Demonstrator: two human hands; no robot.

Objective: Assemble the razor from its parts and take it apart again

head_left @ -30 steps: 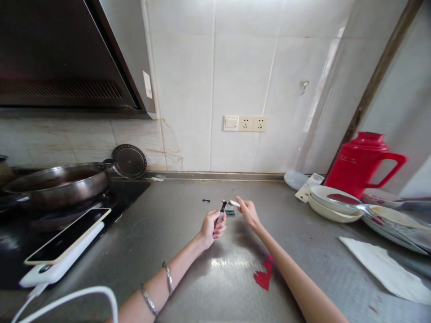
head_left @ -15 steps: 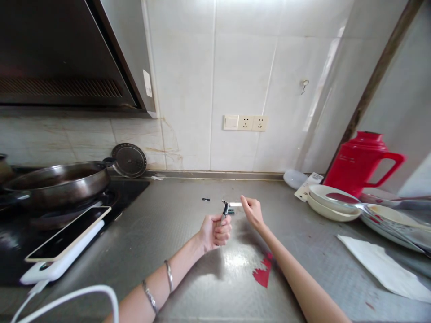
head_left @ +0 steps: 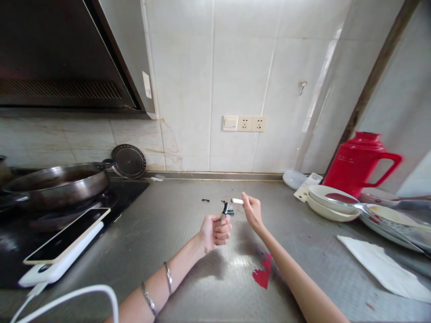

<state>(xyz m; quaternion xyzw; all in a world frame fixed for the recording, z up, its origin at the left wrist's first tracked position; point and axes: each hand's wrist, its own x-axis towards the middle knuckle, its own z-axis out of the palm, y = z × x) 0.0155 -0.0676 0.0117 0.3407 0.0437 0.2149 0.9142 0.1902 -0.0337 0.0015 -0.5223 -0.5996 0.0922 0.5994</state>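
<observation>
The right hand (head_left: 252,211) has edged its white stick (head_left: 237,201) off the tool (head_left: 224,211).

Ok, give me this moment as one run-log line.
left hand: grips dark-tipped tool | right hand: holds white piece | counter: red scrap lying flat

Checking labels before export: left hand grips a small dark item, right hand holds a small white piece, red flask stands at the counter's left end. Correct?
Flask side is wrong: the head view shows the red flask at the counter's right end. Left hand and right hand are as stated.
</observation>
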